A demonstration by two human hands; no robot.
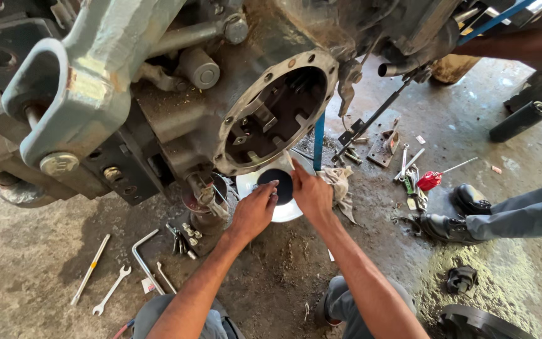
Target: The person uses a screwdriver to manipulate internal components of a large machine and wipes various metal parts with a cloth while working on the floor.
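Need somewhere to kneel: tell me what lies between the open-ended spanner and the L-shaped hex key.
Head view: between spanner and hex key, only bare, grimy concrete floor.

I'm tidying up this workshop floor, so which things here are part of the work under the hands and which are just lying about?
In hand:
left hand
right hand
white container with dark contents, under both hands
round housing opening just above them
rag beside the right hand

Lying about:
spanner
bent hex key
long wrench
red tool
black cylinder
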